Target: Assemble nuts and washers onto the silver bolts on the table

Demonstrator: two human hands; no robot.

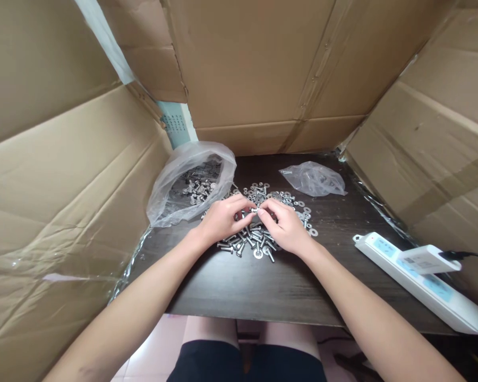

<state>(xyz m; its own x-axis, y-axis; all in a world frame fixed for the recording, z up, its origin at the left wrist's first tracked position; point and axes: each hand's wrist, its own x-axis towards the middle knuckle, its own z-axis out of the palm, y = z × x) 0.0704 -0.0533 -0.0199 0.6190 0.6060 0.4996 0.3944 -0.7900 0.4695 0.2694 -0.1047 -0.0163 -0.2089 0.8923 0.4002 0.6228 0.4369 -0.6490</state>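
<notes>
At the centre of the frame, the left hand (pixel 223 220) and right hand (pixel 284 225) met above a heap of bolts and washers (pixel 255 239), fingertips pinched together on one small bolt (pixel 255 210). An open plastic bag (pixel 191 183) lay just left.

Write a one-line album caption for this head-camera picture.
Left hand and right hand pinch a small bolt together over a pile of bolts and washers on a dark table.

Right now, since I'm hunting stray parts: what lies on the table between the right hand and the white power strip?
Head view: a few washers beside the right hand, which pinches a bolt, then bare dark table up to the power strip.
</notes>
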